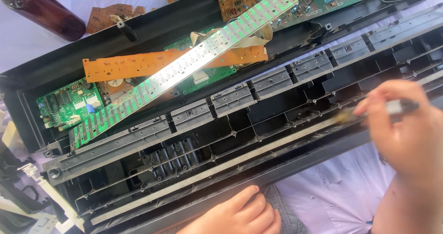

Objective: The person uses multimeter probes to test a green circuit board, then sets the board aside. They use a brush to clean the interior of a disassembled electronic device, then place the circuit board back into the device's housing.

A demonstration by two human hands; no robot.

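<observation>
A long black plastic keyboard case (277,100) lies open across the view, its ribbed inside bare. My right hand (410,123) is blurred at the right and grips a small brush (369,111), whose bristles touch the grey inner rail of the case. My left hand (240,215) rests with fingers together on the case's near edge at the bottom. On the far half of the case lie a long pale contact strip (184,72), an orange circuit board (138,63) and green circuit boards (69,102).
A dark brown bottle (41,10) lies at the top left on a white cloth. Brown board pieces (108,17) sit behind the case. White plastic parts (41,188) stick out at the lower left. Light fabric (332,192) lies below the case.
</observation>
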